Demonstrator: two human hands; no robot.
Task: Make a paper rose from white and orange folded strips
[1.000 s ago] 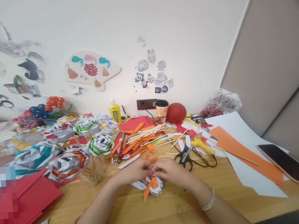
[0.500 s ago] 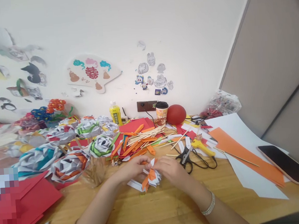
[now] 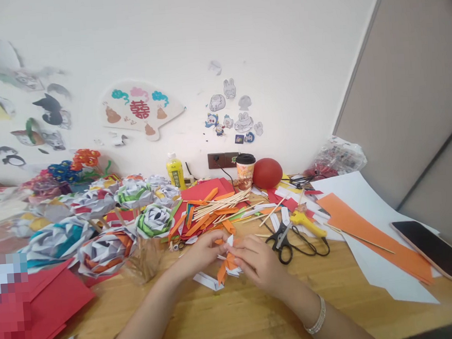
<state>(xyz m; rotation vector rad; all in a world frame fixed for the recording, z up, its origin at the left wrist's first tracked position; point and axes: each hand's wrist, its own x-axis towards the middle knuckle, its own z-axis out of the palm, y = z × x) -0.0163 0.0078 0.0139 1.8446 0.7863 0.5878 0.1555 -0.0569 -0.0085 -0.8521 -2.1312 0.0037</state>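
Between my two hands is a folded paper flower (image 3: pixel 228 266) of orange and white strips, partly hidden by my fingers. My left hand (image 3: pixel 206 252) is closed on its left and upper side. From the right, my right hand (image 3: pixel 256 260) pinches its upper edge, where a white paper tip sticks up. A folded white paper strip (image 3: pixel 208 281) lies on the table just below my left hand. Black-handled scissors (image 3: pixel 280 242) lie to the right of my right hand, beside a yellow glue gun (image 3: pixel 307 223) with a black cord.
Finished paper flowers (image 3: pixel 105 250) on sticks crowd the left. Wooden sticks (image 3: pixel 223 205) and orange strips lie ahead, before a paper cup (image 3: pixel 245 171), a red balloon (image 3: pixel 267 173) and a yellow bottle (image 3: pixel 175 172). Orange paper (image 3: pixel 373 236) and a phone (image 3: pixel 436 250) are at right; red paper (image 3: pixel 57 300) at left.
My right hand has turned and shifted slightly left over the paper flower, covering more of its white right side. The flower has tilted a little between my hands.
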